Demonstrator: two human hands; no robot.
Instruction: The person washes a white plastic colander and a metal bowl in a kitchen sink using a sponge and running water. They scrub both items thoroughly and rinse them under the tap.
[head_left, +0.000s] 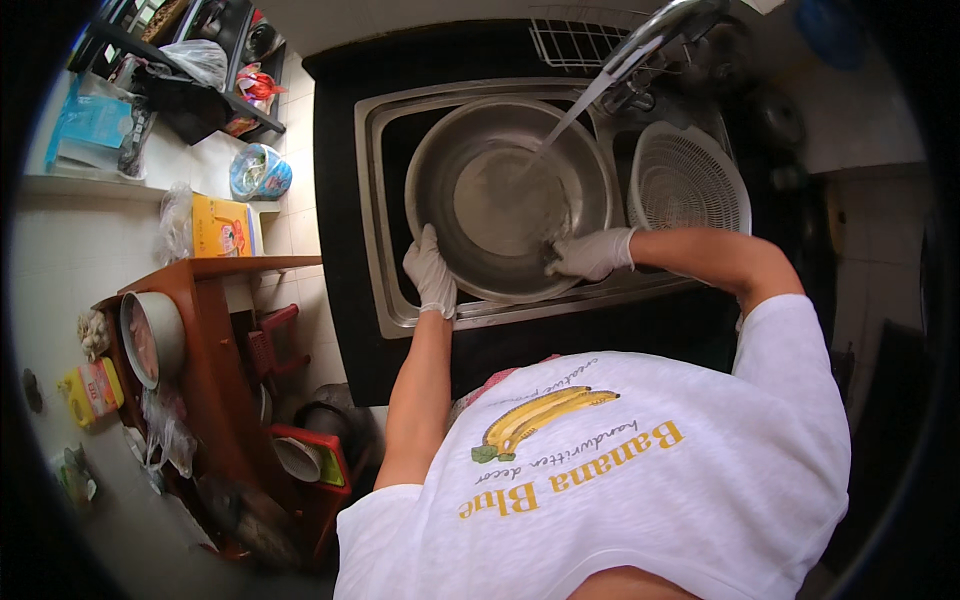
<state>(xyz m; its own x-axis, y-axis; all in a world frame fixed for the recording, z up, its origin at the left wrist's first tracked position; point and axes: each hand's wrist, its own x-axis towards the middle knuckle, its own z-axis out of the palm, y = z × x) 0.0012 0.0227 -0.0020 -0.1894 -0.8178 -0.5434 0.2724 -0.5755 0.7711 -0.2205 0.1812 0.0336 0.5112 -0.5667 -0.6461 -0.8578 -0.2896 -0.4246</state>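
Observation:
A wide stainless steel basin (510, 199) sits over the sink (365, 187), with water in its bottom. Water runs into it from a chrome faucet (645, 41) at the upper right. My left hand (431, 276), in a white glove, grips the basin's rim at the lower left, thumb on the inner side. My right hand (589, 255), also gloved, reaches over the lower right rim; its fingertips are inside against the basin wall, and whether they hold anything is unclear. Right of the basin, a white plastic colander (686, 180) lies in the smaller sink bowl.
A white wire rack (577, 43) stands behind the sink. At left, a wooden cabinet (206, 300) bears a pot (161, 337) with pinkish contents and a yellow bottle (94, 390). A red plastic stool (279, 341) and a blue patterned bucket (260, 172) stand farther off.

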